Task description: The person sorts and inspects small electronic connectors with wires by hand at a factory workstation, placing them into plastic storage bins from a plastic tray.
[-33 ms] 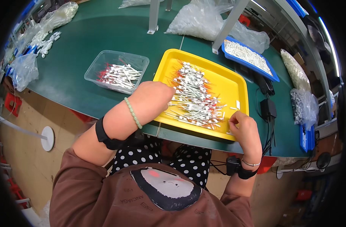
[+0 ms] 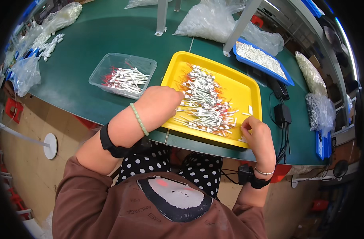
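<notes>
A yellow tray (image 2: 239, 89) on the bench holds a long heap of thin white and pale-green pieces with red-orange wire ends (image 2: 207, 101). My left hand (image 2: 162, 104) bends over the tray's left rim, beside the heap. Its fingers are curled and mostly hidden under the hand, so what they hold cannot be made out. My right hand (image 2: 258, 135) is at the tray's near right corner, thumb and fingers curled together. A small white piece shows below its fingertips; whether it is gripped is unclear. Short white tubes (image 2: 250, 109) lie just beyond this hand.
Left of the tray stands a clear plastic box (image 2: 98, 77) with similar white, red-ended pieces. A blue tray of white tubes (image 2: 261, 59) sits behind at right, near a metal post (image 2: 241, 28) and a filled plastic bag (image 2: 205, 22). Black adapters with cables (image 2: 282, 114) lie at right.
</notes>
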`<action>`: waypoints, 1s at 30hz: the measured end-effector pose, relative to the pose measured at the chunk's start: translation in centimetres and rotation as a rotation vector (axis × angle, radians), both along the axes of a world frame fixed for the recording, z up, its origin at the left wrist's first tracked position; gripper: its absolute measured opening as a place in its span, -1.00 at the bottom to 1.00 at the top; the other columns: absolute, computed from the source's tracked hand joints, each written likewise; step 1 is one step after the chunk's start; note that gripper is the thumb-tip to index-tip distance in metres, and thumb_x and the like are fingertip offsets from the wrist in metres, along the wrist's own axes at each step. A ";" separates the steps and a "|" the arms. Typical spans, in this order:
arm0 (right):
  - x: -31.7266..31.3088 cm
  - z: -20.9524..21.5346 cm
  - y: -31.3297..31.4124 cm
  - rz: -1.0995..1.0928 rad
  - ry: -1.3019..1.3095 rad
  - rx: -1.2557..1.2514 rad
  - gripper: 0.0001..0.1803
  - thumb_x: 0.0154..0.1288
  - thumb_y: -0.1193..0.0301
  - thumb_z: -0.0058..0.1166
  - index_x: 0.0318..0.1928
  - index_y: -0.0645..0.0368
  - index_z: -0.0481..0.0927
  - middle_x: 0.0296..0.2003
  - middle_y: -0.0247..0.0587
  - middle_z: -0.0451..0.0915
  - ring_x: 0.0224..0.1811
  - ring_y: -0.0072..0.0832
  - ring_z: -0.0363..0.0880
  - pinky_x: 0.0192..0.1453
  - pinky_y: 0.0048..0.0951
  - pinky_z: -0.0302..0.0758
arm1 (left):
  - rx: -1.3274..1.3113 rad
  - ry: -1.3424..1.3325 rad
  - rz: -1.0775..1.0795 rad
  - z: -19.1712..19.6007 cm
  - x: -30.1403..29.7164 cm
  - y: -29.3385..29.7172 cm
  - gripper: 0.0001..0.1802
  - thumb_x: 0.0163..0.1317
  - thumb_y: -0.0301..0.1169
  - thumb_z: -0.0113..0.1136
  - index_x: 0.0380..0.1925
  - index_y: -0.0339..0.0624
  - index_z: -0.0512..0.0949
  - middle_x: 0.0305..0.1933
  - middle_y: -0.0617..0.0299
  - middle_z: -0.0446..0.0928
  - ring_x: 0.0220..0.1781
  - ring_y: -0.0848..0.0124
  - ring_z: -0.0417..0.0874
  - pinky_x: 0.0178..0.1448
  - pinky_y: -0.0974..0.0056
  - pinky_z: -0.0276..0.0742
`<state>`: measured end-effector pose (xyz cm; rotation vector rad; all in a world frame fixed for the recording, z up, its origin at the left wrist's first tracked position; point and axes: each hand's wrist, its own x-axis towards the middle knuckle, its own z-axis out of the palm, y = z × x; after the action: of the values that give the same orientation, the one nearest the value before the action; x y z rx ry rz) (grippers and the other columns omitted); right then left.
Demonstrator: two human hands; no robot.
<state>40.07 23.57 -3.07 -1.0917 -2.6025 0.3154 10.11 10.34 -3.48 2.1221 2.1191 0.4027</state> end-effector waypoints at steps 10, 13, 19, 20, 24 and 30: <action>0.2 0.5 -0.9 -0.088 0.110 0.198 -0.88 0.30 0.62 0.12 -0.18 0.32 0.65 -0.21 0.04 0.59 -0.20 -0.01 0.62 -0.11 -0.16 0.55 | 0.129 0.030 -0.094 -1.0 0.2 -0.2 -0.89 0.08 -0.44 0.31 -0.37 -0.17 0.61 -0.26 0.10 0.61 -0.12 0.11 0.64 0.05 0.06 0.55; 0.3 0.4 -0.9 -0.090 0.179 0.222 -0.88 0.32 0.62 0.14 -0.15 0.32 0.67 -0.22 0.01 0.58 -0.22 -0.06 0.62 -0.13 -0.20 0.54 | 0.156 0.053 -0.101 -1.3 -0.1 0.2 -0.87 0.06 -0.45 0.31 -0.36 -0.18 0.61 -0.28 0.10 0.61 -0.12 0.11 0.64 0.05 0.06 0.54; 0.0 0.4 -1.1 -0.064 0.269 0.181 -0.86 0.31 0.62 0.17 -0.13 0.31 0.67 -0.27 -0.03 0.58 -0.25 -0.13 0.63 -0.15 -0.27 0.53 | 0.066 0.021 -0.025 -0.5 0.1 -0.1 -0.85 0.06 -0.44 0.33 -0.35 -0.19 0.61 -0.30 0.10 0.61 -0.12 0.09 0.64 0.08 0.05 0.53; -0.1 0.3 -1.2 -0.065 0.269 0.182 -0.86 0.31 0.62 0.17 -0.13 0.31 0.67 -0.27 -0.03 0.58 -0.25 -0.13 0.63 -0.15 -0.27 0.53 | 0.081 -0.004 -0.025 -0.5 0.2 -0.2 -0.84 0.05 -0.44 0.33 -0.34 -0.19 0.61 -0.30 0.10 0.61 -0.12 0.09 0.64 0.08 0.05 0.52; -0.3 0.1 -1.5 -0.087 0.330 0.164 -0.86 0.30 0.63 0.18 -0.13 0.31 0.66 -0.26 -0.04 0.61 -0.24 -0.15 0.64 -0.13 -0.29 0.54 | 0.139 0.044 -0.076 -1.1 0.3 -0.3 -0.83 0.05 -0.45 0.34 -0.33 -0.18 0.60 -0.32 0.09 0.62 -0.13 0.10 0.64 0.07 0.05 0.52; -0.3 -0.2 -1.6 -0.065 0.380 0.155 -0.86 0.28 0.65 0.20 -0.15 0.30 0.65 -0.25 -0.05 0.62 -0.24 -0.20 0.64 -0.13 -0.32 0.55 | 0.145 0.108 -0.061 -1.0 -0.1 0.2 -0.83 0.03 -0.47 0.34 -0.34 -0.17 0.58 -0.33 0.10 0.62 -0.14 0.09 0.64 0.04 0.07 0.53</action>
<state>39.81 22.00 -3.29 -0.9552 -2.2125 0.2705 10.03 10.58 -4.49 2.3322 2.1354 0.4574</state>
